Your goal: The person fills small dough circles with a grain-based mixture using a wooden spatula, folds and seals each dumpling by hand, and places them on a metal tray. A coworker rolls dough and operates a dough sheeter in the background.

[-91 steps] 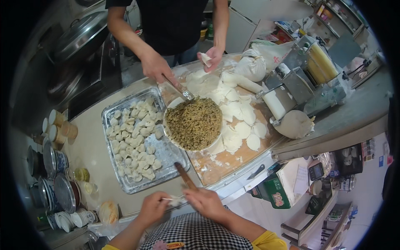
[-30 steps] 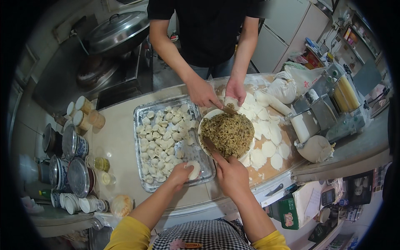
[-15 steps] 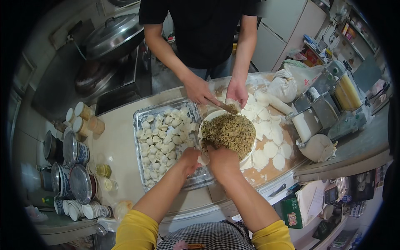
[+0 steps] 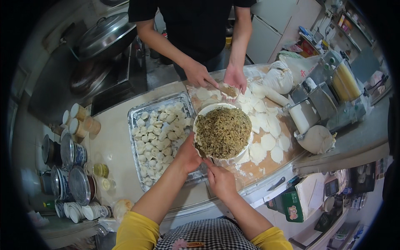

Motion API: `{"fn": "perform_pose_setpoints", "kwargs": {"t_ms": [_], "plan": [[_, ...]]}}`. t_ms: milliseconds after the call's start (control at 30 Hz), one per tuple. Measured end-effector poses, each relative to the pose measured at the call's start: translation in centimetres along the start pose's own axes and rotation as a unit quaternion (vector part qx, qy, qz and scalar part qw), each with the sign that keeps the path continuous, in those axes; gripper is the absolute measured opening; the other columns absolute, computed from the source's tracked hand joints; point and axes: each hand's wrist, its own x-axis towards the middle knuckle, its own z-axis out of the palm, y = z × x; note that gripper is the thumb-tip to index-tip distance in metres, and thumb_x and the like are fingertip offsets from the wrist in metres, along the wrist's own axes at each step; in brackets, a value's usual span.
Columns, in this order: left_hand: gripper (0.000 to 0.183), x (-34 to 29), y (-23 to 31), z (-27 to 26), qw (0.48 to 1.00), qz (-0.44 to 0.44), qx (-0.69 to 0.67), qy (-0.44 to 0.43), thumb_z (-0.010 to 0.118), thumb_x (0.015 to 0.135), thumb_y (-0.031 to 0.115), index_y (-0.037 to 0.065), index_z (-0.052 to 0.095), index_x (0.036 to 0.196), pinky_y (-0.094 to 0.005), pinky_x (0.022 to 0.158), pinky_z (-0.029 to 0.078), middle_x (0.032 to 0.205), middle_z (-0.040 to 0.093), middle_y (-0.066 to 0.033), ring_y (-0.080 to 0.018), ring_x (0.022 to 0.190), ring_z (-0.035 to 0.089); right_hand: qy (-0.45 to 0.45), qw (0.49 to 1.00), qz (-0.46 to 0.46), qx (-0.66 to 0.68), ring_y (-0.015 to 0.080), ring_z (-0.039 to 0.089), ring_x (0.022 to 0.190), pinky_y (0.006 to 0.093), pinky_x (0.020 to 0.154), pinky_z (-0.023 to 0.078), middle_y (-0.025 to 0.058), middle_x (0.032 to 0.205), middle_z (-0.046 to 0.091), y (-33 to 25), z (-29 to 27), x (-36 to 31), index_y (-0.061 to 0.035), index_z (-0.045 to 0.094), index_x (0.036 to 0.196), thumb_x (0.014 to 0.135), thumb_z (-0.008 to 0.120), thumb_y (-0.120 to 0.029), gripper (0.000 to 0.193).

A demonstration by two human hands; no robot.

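Observation:
My right hand [image 4: 221,182] is closed round the handle of a thin filling spatula [image 4: 202,153], whose tip meets my left hand. Cupped at the near left rim of the bowl, my left hand [image 4: 189,155] holds a dumpling wrapper, now mostly hidden by its fingers and the spatula. The white bowl [image 4: 249,146] is heaped with chopped brownish-green filling [image 4: 224,130]. On its left lies a floured metal tray [image 4: 132,121] with many folded dumplings [image 4: 156,141]. Flat round wrappers [image 4: 258,153] overlap on the right.
Across the table, a co-worker's hands [image 4: 235,79] hold a wrapper and a wooden spatula [image 4: 227,89]. A dough roller machine [image 4: 304,118] and a dough lump [image 4: 316,139] stand right. Jars [image 4: 77,127] and lidded pots [image 4: 81,185] line the left. A knife [image 4: 276,183] lies at the near edge.
My right hand has drawn back from the filling toward me, bringing the spatula to my left hand. My left hand has shifted slightly up. The co-worker's spatula has moved from the filling onto the wrapper.

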Motion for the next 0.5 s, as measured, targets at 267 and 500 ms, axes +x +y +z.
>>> {"fn": "perform_pose_setpoints", "kwargs": {"t_ms": [267, 500], "plan": [[0.05, -1.2, -0.4, 0.4, 0.999, 0.028, 0.007, 0.023, 0.033, 0.104, 0.043, 0.006, 0.044, 0.137, -0.0421, 0.102, 0.044, 0.134, 0.054, -0.0112, -0.0264, 0.12, 0.054, -0.045, 0.997, 0.065, -0.002, 0.0396, 0.064, 0.081, 0.0463, 0.071, 0.052, 0.0219, 0.092, 0.066, 0.5, -0.9, -0.3, -0.0134, 0.057, 0.13, 0.089, 0.053, -0.008, 0.041], [0.055, -0.9, -1.0, -0.6, 0.998, 0.063, -0.004, 0.001, 0.028, 0.105, 0.044, 0.003, 0.039, 0.139, -0.0472, 0.102, 0.043, 0.135, 0.052, -0.015, -0.0307, 0.123, 0.051, -0.01, 0.998, 0.056, 0.027, 0.0405, 0.064, 0.081, 0.0461, 0.072, 0.052, 0.0223, 0.091, 0.066, 0.6, -0.8, 0.1, -0.0144, 0.053, 0.133, 0.089, 0.053, -0.008, 0.044]]}}
